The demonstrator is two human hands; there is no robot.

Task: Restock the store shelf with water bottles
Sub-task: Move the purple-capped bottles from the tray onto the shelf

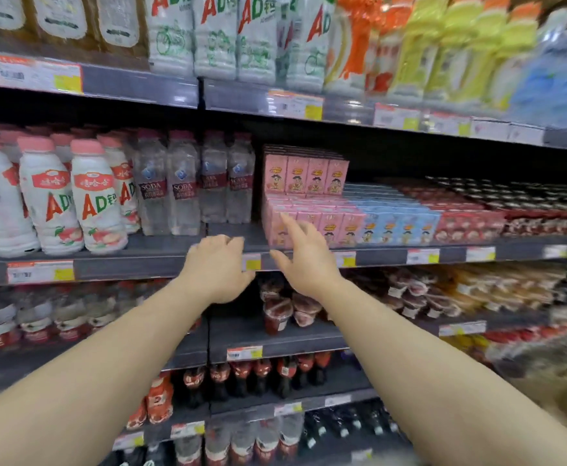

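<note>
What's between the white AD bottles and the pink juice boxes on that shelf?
In the head view, clear soda water bottles stand between the white AD bottles and the pink juice boxes.

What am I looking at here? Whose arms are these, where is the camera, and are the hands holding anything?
There is no machine here: these are a person's two bare arms, filmed by one wide-angle camera worn on the head, looking forward and down. The person faces store shelves. The left hand is loosely curled in front of the shelf edge; the right hand is spread with straight fingers in front of the pink drink cartons. Neither hand holds anything. On that shelf stand clear soda water bottles, with a bare gap in front of the two set further back. Left of them stand white bottles with pink caps; right of the pink cartons lie blue cartons.
</note>
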